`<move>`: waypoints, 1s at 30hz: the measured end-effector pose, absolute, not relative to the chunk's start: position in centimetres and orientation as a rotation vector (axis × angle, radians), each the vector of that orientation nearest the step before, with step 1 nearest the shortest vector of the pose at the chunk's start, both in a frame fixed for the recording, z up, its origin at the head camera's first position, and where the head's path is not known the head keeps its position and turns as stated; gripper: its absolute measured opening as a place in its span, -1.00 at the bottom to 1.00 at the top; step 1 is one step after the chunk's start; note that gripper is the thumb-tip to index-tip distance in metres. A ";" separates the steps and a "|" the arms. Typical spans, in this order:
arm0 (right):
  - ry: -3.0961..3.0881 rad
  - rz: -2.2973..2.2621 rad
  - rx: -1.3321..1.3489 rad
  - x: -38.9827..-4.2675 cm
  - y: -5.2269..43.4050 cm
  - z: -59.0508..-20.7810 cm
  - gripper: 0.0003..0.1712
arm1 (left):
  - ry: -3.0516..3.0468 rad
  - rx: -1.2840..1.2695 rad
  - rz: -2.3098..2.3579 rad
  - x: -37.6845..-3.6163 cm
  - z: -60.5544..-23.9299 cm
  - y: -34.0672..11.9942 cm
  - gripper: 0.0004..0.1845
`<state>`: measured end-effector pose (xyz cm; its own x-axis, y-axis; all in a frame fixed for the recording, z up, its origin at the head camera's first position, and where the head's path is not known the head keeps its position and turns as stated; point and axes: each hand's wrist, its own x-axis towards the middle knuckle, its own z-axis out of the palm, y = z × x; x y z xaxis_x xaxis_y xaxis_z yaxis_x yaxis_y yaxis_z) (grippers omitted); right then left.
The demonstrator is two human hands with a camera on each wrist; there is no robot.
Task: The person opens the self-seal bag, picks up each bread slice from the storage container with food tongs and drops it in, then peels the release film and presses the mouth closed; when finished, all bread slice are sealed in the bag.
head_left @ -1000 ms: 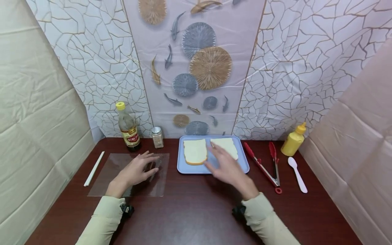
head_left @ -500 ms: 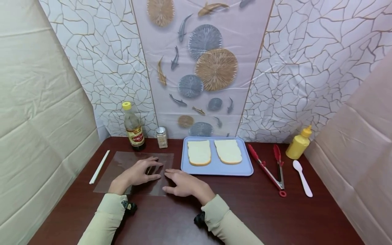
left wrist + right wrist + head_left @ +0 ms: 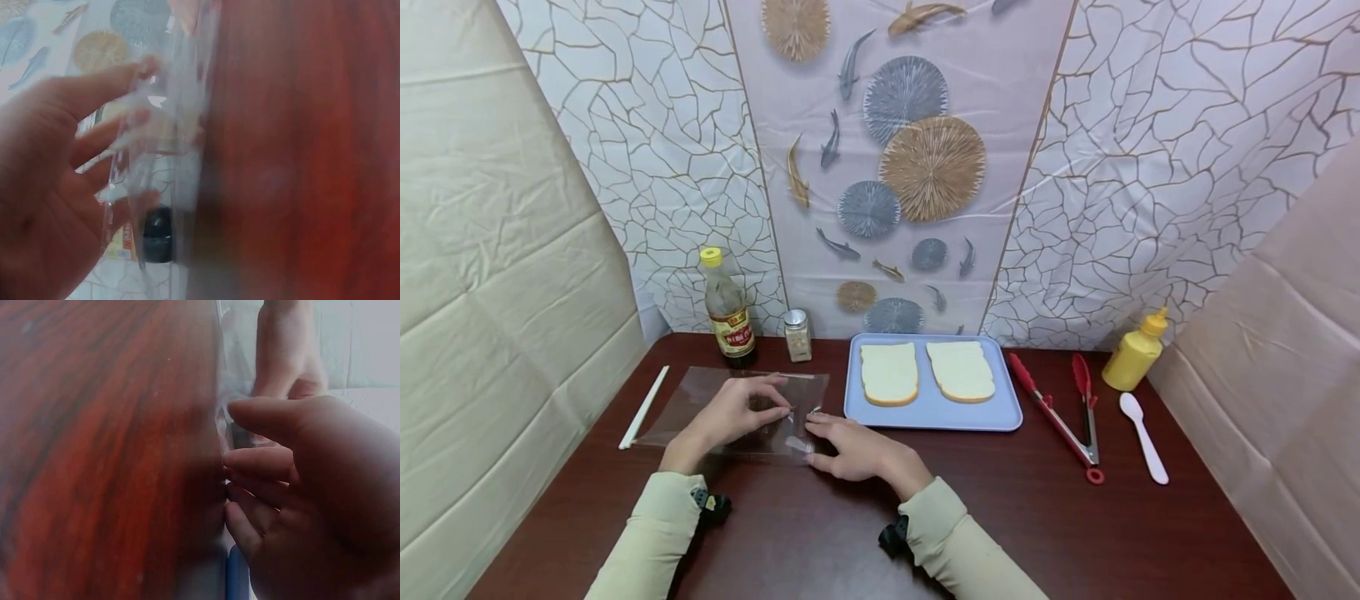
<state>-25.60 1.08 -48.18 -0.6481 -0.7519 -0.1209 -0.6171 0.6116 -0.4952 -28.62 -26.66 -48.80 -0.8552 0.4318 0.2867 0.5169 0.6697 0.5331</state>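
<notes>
A clear plastic bag (image 3: 700, 392) lies at the left of the table, its right part raised and creased. My left hand (image 3: 733, 417) pinches the upper film between thumb and fingers near the bag's right side. In the left wrist view the film (image 3: 159, 134) stands in folds across the fingertips of my left hand (image 3: 62, 150). My right hand (image 3: 857, 450) rests at the bag's right edge, thumb and fingers spread apart. Its fingertips (image 3: 237, 519) touch down along the table in the right wrist view, with the thumb against the film.
A blue tray (image 3: 932, 418) with two bread slices (image 3: 889, 375) stands at the back. Right of it lie red tongs (image 3: 1060, 425), a white spoon (image 3: 1142, 437) and a yellow squeeze bottle (image 3: 1133, 358). Behind the bag are a sauce bottle (image 3: 730, 321) and a shaker (image 3: 797, 336); chopsticks (image 3: 643, 408) lie left.
My right hand has come from over the tray to the bag's right edge. The bag lay flat before; its front and right part are now lifted and creased in my left hand.
</notes>
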 end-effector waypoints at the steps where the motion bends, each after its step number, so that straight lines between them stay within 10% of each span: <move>1: 2.528 -0.598 -1.113 -25.6 1.1 -48.2 -0.31 | -2.715 -0.766 -0.968 -28.5 -48.5 -26.7 -0.88; 30: 2.661 -0.487 -1.210 -25.4 1.0 -48.7 -0.28 | -2.590 -0.764 -1.360 -27.6 -46.5 -26.2 -0.89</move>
<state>-25.38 0.99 -48.67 -0.6533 -0.7566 -0.0264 -0.6983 0.6156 -0.3652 -27.58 -26.18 -46.48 -0.8658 0.3784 0.3275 0.4844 0.4695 0.7382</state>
